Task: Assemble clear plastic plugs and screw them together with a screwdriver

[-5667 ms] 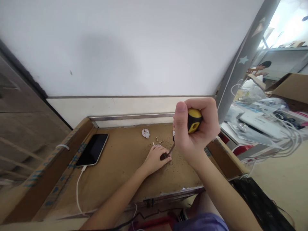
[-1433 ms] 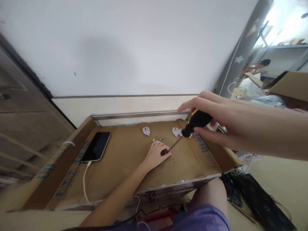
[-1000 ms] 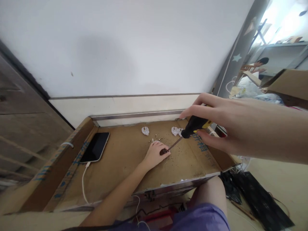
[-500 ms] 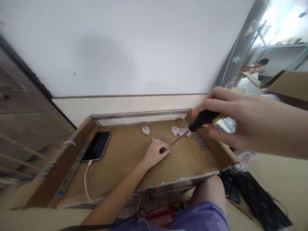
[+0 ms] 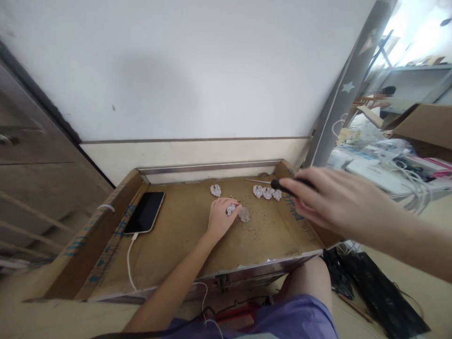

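Note:
My left hand (image 5: pixel 219 217) is closed around a small white plastic piece (image 5: pixel 231 209), low over the cardboard. Right of its fingertips lies a clear, scallop-edged piece (image 5: pixel 244 214). My right hand (image 5: pixel 323 200), somewhat blurred, grips a screwdriver (image 5: pixel 287 186) with a dark handle. The screwdriver's thin shaft points left, nearly level, above a row of three white pieces with metal pins (image 5: pixel 267 193). Another white pinned piece (image 5: pixel 215 190) stands apart, behind my left hand. Tiny metal bits near the left fingertips are partly hidden.
A cardboard tray (image 5: pixel 183 249) with raised sides forms the work surface, against a white wall. At its left lies a phone (image 5: pixel 144 213) with a white cable. Dark specks dot the cardboard. A cluttered table (image 5: pixel 384 160) stands at right, with a person beyond.
The screwdriver tip has swung up and away from my left hand, and my right hand has lowered. My left hand has shifted slightly left, and the white and clear pieces now show.

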{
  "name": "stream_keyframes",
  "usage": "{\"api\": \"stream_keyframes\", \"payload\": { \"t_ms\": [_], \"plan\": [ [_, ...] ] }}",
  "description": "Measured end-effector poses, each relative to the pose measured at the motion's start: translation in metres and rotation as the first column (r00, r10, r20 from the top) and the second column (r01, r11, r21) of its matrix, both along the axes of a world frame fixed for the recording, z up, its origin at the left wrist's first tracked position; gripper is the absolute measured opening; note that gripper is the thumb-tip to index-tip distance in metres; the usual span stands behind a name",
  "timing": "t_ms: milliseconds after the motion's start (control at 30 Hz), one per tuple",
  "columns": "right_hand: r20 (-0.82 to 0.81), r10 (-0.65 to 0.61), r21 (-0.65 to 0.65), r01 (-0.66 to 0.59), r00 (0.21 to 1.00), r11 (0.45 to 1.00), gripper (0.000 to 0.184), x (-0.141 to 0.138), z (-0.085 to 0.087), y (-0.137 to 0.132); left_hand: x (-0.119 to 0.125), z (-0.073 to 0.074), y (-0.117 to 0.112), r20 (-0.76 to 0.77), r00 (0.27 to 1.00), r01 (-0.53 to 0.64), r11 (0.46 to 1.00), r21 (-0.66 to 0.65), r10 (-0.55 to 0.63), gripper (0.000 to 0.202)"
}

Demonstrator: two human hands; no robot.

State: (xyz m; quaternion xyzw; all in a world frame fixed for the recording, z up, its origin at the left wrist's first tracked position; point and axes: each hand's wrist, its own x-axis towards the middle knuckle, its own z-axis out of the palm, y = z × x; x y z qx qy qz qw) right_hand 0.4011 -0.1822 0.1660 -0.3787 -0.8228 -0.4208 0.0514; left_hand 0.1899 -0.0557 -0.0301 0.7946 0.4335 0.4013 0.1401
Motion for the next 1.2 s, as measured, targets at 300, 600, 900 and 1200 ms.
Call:
{"api": "stream_keyframes", "payload": {
  "t_ms": [300,600,900,1200],
  "plan": [
    [-0.578,-0.384,-0.319,0.233,0.72,0.919,0.028,0.008,-0.193,-0.015,-0.038,0.002,0.015,-0.118,0.963,-0.251,0.966,-0.059,0.243,0.014],
    [-0.794,-0.521,-0.415,0.348,0.312,0.841,0.023,-0.032,-0.215,-0.004,-0.034,0.003,0.011,-0.208,0.968,-0.173,0.976,-0.129,0.144,0.014],
    [-0.849,-0.513,-0.476,0.238,0.124,0.846,0.031,-0.026,-0.22,-0.001,-0.043,0.005,0.012,-0.223,0.966,-0.159,0.979,-0.128,0.128,0.009],
    [-0.862,-0.503,-0.483,0.199,0.061,0.852,0.033,-0.027,-0.217,-0.002,-0.038,0.0,0.008,-0.323,0.942,-0.13,0.986,-0.107,0.089,0.011]
  ]
}}
